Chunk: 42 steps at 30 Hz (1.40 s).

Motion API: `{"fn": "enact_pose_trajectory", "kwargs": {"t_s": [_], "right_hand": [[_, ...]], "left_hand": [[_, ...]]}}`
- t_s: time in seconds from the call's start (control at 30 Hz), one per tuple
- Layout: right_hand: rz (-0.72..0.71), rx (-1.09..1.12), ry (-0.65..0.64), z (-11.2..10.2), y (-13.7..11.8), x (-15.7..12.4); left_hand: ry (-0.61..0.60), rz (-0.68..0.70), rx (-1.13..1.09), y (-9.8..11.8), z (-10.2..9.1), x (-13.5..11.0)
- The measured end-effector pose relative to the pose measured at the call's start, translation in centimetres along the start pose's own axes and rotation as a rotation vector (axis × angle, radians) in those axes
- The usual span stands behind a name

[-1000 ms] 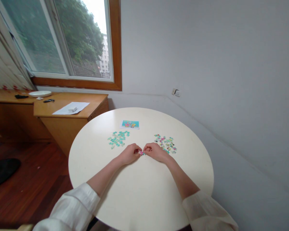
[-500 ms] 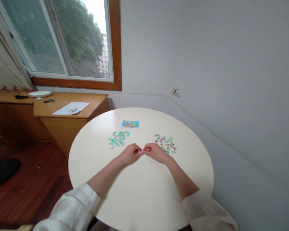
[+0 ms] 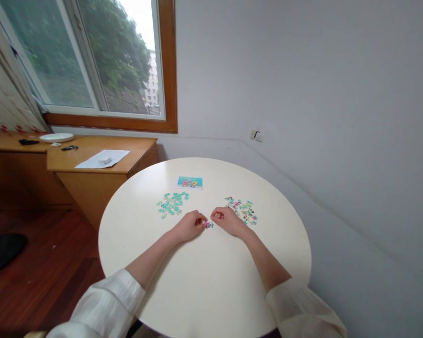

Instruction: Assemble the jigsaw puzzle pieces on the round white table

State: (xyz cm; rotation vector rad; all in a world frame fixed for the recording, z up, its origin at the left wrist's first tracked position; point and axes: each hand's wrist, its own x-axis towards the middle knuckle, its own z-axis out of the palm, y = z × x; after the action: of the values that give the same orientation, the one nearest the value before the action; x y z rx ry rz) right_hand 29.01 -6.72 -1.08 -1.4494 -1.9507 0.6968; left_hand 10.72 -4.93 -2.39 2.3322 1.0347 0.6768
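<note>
A small cluster of pink and teal jigsaw puzzle pieces (image 3: pixel 208 225) lies on the round cream table (image 3: pixel 204 281), between my hands. My left hand (image 3: pixel 192 223) rests on the table with thumb and fingertips closed on the left edge of that cluster. Just above and to the right of it is my right hand (image 3: pixel 228 220), its fingers curled and drawn together, apart from the cluster. No piece shows in the right fingertips. Loose teal pieces (image 3: pixel 172 204) are spread beyond my left hand. Mixed-colour pieces (image 3: pixel 248 211) lie beyond my right hand, which partly covers them.
A printed picture card (image 3: pixel 189 182) lies toward the table's far side. To the left, a wooden desk (image 3: pixel 141 152) carries white paper (image 3: pixel 91 162), a small white block (image 3: pixel 105 160), a white plate (image 3: pixel 56 137) and dark small items. A wall stands behind and to the right.
My right fingertips have come up and away from the puzzle cluster, uncovering more of it. The left hand stays at its left edge. The view has shifted slightly.
</note>
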Motion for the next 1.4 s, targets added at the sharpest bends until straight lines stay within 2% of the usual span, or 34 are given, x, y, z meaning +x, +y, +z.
{"fn": "enact_pose_trajectory", "kwargs": {"t_s": [0.2, 0.37, 0.5, 0.63, 0.83, 1.07, 1.4], "right_hand": [[0.104, -0.075, 0.264, -2.1, 2.0, 0.2], [0.184, -0.124, 0.345, -2.9, 4.6, 0.3], [0.174, -0.093, 0.415, -2.9, 4.9, 0.3], [0.204, -0.107, 0.420, -3.0, 4.7, 0.3], [0.226, -0.291, 0.419, -3.3, 5.0, 0.3], [0.350, -0.466, 0.368, -3.4, 4.8, 0.0], [0.374, -0.572, 0.246, -2.9, 4.4, 0.3]], "left_hand": [[0.001, 0.009, -0.011, 0.3, -0.1, 0.0], [-0.008, 0.007, -0.027, 0.4, -0.1, 0.0], [-0.010, 0.014, -0.023, 0.1, -0.1, 0.1], [-0.018, 0.026, -0.024, 0.1, -0.1, 0.1], [-0.018, 0.010, -0.034, 0.5, -0.4, 0.0], [-0.020, 0.012, -0.035, 0.5, -0.3, 0.0], [-0.018, 0.017, -0.034, 0.6, -0.4, 0.0]]}}
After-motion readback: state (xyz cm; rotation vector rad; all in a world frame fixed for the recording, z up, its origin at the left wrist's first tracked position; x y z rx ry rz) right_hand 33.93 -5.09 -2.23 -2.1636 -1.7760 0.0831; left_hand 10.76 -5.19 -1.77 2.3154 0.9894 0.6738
